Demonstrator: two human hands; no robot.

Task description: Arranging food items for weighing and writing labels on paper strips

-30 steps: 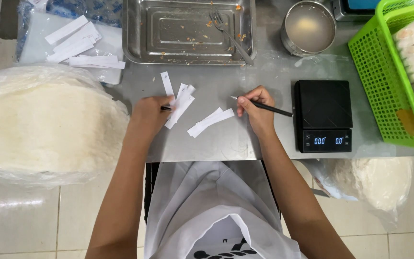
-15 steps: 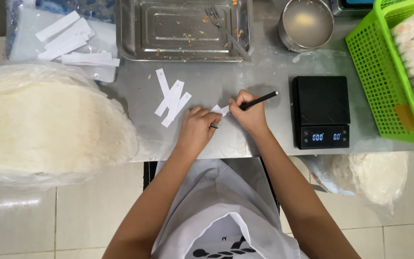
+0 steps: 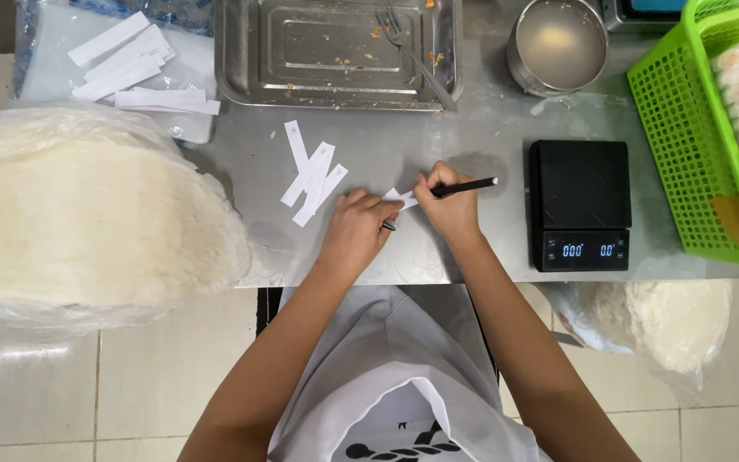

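Right hand [image 3: 448, 205] fingers pinching black pen [image 3: 465, 186], left hand [image 3: 354, 231] pressing paper strip [image 3: 400, 198] flat (near bench [image 3: 472, 137] front edge); bare steel between hands and scale [image 3: 580, 204]; hands unmoved since half-second ago.

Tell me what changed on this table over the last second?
The left hand left the fanned white paper strips and slid right to pin the small white paper slip. The right hand drew in to that slip, swinging its thin black pen so the tip meets the paper. The black digital scale, steel tray and green basket stayed put.
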